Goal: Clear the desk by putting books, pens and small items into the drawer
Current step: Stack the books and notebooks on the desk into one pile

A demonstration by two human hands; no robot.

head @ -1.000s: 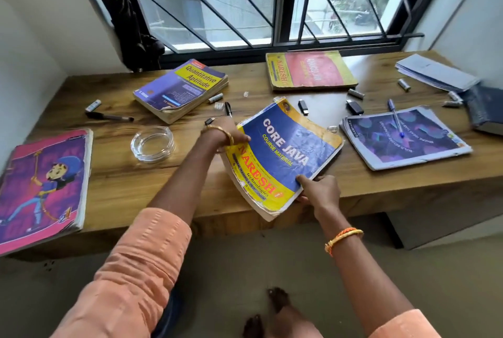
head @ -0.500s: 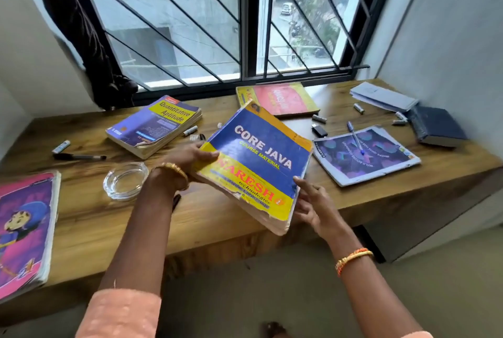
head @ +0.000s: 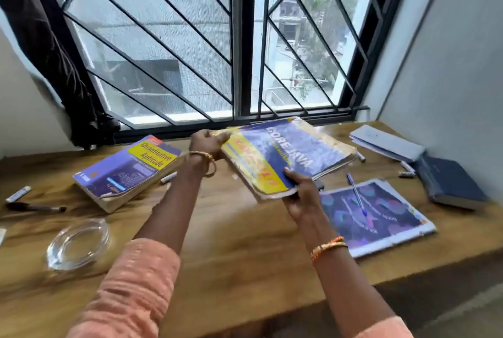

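I hold the blue-and-yellow "Core Java" book (head: 294, 155) in the air above the middle of the wooden desk (head: 245, 242), near the window. My left hand (head: 208, 143) grips its far left corner. My right hand (head: 300, 196) grips its near edge, thumb on the cover. The "Quantitative Aptitude" book (head: 128, 171) lies at the left. A purple-patterned notebook (head: 378, 218) lies at the right with a blue pen (head: 356, 195) on it. No drawer is in view.
A glass ashtray (head: 79, 245) sits near the front left. A black marker (head: 35, 207) and a small white stick (head: 17, 193) lie far left. A dark blue book (head: 449, 185) and a stack of papers (head: 386, 141) lie by the right wall, with small markers (head: 407, 171) beside them.
The Core Java book has been lifted off the desk, carried toward the window and turned flatter. Both hands stayed on it, and my view tilted upward.
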